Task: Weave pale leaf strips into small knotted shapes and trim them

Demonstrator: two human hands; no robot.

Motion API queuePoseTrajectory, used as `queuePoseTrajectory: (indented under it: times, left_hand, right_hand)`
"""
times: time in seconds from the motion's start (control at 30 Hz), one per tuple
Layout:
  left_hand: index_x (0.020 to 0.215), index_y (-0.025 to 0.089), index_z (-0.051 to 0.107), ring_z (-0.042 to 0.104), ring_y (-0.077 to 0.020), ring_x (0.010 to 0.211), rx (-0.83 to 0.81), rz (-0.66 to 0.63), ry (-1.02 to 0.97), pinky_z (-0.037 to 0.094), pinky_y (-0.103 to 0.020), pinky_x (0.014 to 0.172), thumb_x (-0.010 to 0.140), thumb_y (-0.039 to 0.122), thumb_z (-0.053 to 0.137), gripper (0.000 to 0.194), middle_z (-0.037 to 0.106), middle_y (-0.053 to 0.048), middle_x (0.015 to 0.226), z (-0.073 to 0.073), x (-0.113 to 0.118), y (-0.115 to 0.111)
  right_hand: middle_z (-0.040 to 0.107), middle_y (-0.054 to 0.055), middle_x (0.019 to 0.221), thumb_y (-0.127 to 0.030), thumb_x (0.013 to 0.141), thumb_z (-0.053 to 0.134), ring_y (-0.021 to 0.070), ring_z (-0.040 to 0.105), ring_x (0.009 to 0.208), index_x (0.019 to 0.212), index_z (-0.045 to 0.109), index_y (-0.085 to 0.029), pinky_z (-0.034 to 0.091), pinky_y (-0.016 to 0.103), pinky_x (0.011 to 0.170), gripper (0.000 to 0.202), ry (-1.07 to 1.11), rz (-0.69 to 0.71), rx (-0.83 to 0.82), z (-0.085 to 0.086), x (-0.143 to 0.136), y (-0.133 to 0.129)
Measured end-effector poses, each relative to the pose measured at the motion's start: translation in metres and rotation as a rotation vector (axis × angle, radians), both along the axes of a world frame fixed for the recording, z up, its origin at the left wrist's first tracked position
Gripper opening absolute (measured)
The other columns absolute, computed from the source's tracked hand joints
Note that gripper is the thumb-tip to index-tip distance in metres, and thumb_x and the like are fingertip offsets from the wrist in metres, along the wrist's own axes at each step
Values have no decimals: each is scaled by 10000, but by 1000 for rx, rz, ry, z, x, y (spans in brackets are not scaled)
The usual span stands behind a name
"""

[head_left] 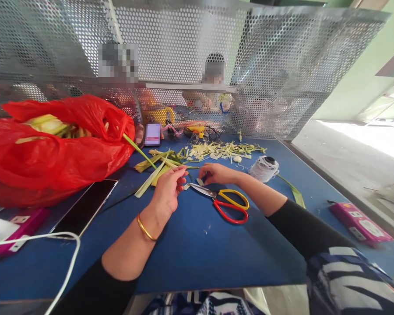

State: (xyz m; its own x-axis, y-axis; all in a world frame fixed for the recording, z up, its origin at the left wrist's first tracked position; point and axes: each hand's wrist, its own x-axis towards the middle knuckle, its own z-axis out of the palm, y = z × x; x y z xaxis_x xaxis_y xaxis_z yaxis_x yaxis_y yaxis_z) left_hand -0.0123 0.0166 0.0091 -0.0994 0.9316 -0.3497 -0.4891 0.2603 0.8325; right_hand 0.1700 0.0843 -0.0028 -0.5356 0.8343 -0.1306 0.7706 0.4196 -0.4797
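Near both hands (pixel 168 187) (pixel 217 173) lie scissors (pixel 213 195) (one handle red, one yellow)

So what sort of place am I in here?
Probably a shared craft workroom: the blue worktable holds scissors, a spool of white thread and plant strips, and other people show through the perforated metal screen.

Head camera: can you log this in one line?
left hand: curled, grip unclear; right hand: at pale scrap; scissors: on blue table; white spool: beside right forearm

Both hands (pixel 168 189) (pixel 216 173) are close together, fingers curled.
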Motion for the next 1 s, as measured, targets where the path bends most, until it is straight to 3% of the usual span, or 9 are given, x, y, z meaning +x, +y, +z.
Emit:
queuePoseTrajectory:
  times: [0.07,0.17,0.33,0.5,0.6,0.7,0.8,0.87,1.0]
  left_hand:
    - [778,122,706,516,-43,487,-12,-11,-2,326,-149,429,664,103,689,116,653,3,646,-2,1,-1]
    - [786,114,705,519,-42,484,-17,-18,-3,331,-147,426,693,87,674,102,653,2,651,-2,1,0]
    - [776,116,703,519,-44,486,-12,23,-9,334,-151,433,717,75,653,88,649,4,647,2,-4,3]
    - [749,125,706,519,-47,497,-8,38,-22,322,-157,441,680,60,650,111,655,0,658,3,-5,4]
    - [744,125,705,517,-48,495,-16,18,-24,315,-156,440,676,63,656,104,647,2,645,1,-4,4]
    - [740,118,702,517,-48,489,-16,15,-26,317,-156,439,682,65,655,91,644,2,637,-1,-4,4]
    - [737,114,700,517,-46,487,-11,23,-23,320,-157,441,674,57,652,98,647,0,640,0,-4,4]
    - [745,114,700,520,-45,489,-10,21,-20,321,-156,442,683,64,659,90,650,0,648,1,-4,3]
    - [756,116,692,515,-43,484,7,17,-24,328,-154,443,724,61,643,80,651,0,649,3,-4,2]
  right_hand:
    - [711,-7,813,-115,742,700,125,620,740,796,741,-188,452,217,690,100,-47,11,8,-7,-3,-1]
    - [708,5,765,-84,756,676,151,635,749,749,735,-189,457,231,704,121,-114,-112,60,-4,5,13]
    - [718,100,1023,-81,861,547,235,656,958,1050,740,-213,462,302,797,301,-173,-379,257,14,24,36]
    - [745,13,926,-232,844,683,156,658,834,994,750,-218,455,226,725,165,-169,-242,199,1,3,23]
    - [745,20,935,-224,838,689,157,654,857,916,741,-208,439,217,697,95,-204,-227,208,-13,-12,16]
    - [732,97,1019,-145,889,571,209,663,916,945,729,-186,449,265,721,173,-266,-331,267,-13,-14,17]
    - [644,223,1219,-129,926,477,298,641,1039,1151,675,-128,457,359,800,300,-311,-477,378,-2,-10,15]
    - [630,200,1249,-188,931,525,296,628,1077,1217,653,-153,449,364,840,315,-297,-387,420,3,-14,7]
    - [706,95,1100,-296,872,671,248,627,1057,1098,712,-205,421,336,845,247,-218,261,391,-2,-41,-22]
